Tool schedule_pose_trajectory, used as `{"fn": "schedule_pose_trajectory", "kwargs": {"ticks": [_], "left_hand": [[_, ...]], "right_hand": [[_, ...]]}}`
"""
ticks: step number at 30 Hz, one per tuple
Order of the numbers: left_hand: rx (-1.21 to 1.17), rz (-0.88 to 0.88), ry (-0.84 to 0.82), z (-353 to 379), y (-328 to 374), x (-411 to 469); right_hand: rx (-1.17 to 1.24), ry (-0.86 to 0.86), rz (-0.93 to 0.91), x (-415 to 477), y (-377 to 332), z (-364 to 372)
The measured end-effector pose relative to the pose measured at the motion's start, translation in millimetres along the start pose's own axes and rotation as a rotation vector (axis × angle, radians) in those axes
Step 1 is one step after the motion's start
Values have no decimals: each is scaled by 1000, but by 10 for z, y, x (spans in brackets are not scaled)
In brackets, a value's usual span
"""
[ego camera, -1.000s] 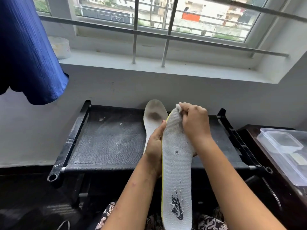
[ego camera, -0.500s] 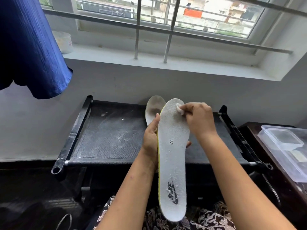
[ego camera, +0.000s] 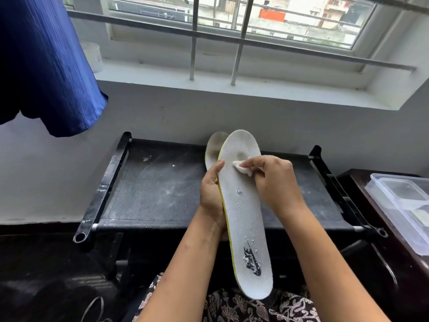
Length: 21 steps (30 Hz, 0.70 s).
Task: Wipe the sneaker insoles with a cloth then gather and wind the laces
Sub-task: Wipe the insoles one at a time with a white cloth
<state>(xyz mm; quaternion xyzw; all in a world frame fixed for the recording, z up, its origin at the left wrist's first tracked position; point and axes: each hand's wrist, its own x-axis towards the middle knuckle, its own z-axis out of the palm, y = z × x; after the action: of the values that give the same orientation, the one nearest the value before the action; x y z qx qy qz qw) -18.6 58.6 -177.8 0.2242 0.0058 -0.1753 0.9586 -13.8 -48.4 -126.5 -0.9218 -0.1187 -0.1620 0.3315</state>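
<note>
A long white insole (ego camera: 246, 219) with a yellow edge and a dark logo near its heel is held upright over my lap. My left hand (ego camera: 212, 196) grips its left edge from behind, around mid-length. My right hand (ego camera: 274, 182) pinches a small white cloth (ego camera: 242, 167) and presses it on the insole's upper part, beside a grey stain. A second, dirtier insole (ego camera: 213, 147) lies on the black rack (ego camera: 151, 189) behind, mostly hidden. A lace end (ego camera: 92, 305) shows on the floor at lower left.
The black fabric-topped rack stands against the wall under a barred window. A clear plastic container (ego camera: 401, 205) rests on a dark table at the right. A blue cloth (ego camera: 44, 66) hangs at upper left. A white tub (ego camera: 94, 56) sits on the sill.
My right hand with the cloth has slid down from the insole's toe tip to just below the stain. The insole has tilted slightly, and its toe is now uncovered.
</note>
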Motion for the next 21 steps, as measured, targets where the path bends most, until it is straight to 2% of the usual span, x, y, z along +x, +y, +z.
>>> {"fn": "schedule_pose_trajectory", "kwargs": {"ticks": [3, 9, 15, 21], "left_hand": [[-2, 4, 19, 9, 9, -8], [-64, 10, 99, 5, 9, 18], [-42, 73, 67, 51, -73, 2], [38, 44, 29, 108, -125, -34]], "right_hand": [[11, 1, -32, -75, -49, 48], [102, -136, -90, -369, -37, 9], [-43, 34, 13, -219, 92, -50], [-32, 69, 94, -275, 99, 7]]}}
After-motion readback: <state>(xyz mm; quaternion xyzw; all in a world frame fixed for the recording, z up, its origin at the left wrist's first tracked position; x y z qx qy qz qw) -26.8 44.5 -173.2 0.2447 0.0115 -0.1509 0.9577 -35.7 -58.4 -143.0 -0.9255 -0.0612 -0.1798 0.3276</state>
